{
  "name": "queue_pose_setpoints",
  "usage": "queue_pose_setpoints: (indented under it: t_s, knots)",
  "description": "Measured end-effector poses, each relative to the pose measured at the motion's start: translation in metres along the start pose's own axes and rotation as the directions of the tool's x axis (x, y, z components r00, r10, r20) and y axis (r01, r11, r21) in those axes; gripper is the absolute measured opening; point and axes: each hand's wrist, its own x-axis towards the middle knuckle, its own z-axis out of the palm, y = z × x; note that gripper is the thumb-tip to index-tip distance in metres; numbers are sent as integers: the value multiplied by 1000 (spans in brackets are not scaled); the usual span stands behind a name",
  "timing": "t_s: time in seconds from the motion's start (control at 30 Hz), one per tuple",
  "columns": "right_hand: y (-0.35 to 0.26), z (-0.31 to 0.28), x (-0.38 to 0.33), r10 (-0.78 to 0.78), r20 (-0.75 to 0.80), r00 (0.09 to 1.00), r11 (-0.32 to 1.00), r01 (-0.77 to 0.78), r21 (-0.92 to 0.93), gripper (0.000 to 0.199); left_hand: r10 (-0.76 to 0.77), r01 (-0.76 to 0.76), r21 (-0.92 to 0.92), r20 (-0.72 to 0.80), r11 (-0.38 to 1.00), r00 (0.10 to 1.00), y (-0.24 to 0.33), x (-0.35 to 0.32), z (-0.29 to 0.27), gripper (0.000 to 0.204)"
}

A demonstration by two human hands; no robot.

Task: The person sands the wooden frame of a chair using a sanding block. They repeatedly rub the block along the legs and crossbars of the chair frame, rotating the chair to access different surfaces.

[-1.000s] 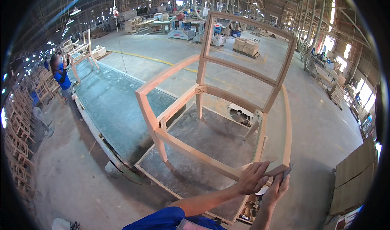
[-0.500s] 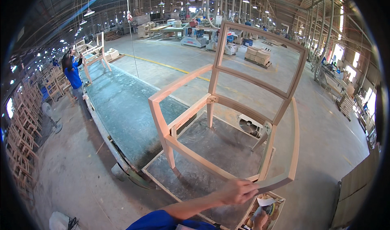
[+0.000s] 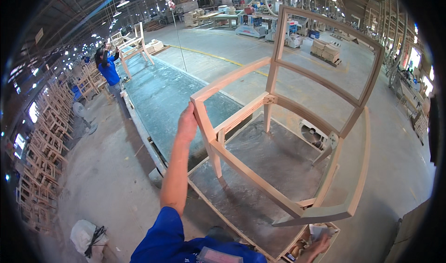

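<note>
Gripping the front leg of the bare wooden chair frame [image 3: 278, 137] on the table [image 3: 260, 170], the left hand [image 3: 187, 123] is clenching its fingers; the right hand [image 3: 320, 245] is reaching low, fingers' state unclear.

Evenly bright, daylit from openings far beyond the left hand [image 3: 187, 123] and from hanging ceiling lamps [image 3: 122, 3] high above it. Soft, faint shadow under the pale unfinished wooden chair frame [image 3: 278, 123] on the dull grey metal-topped surface [image 3: 260, 170]. Strong fisheye bending toward a black rim. Glare at right-side windows; right hand [image 3: 320, 244] dim, slightly blurred.
</note>
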Motion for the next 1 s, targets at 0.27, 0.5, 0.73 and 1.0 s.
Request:
queue_pose_setpoints:
  t_s: [0.27, 0.5, 0.73, 1.0]
  knots:
    - [-167, 126, -65, -281, 309, 908, 957, 244, 155, 33, -23, 11, -193, -59, 981, 998, -48, 16, 1, 61]
    - [-157, 171, -56, -248, 306, 919, 906, 109, 408, 41, -30, 17, -59, -237, 998, 971, -53, 17, -8, 69]
    - [-135, 171, -85, -383, 158, 910, 919, 359, 161, 41, 4, 16, 59, -310, 998, 951, -33, 6, 23, 67]
    - [-166, 217, -97, -409, 62, 911, 851, 355, 388, 41, 66, -28, 122, -317, 992, 946, -40, 8, 9, 62]
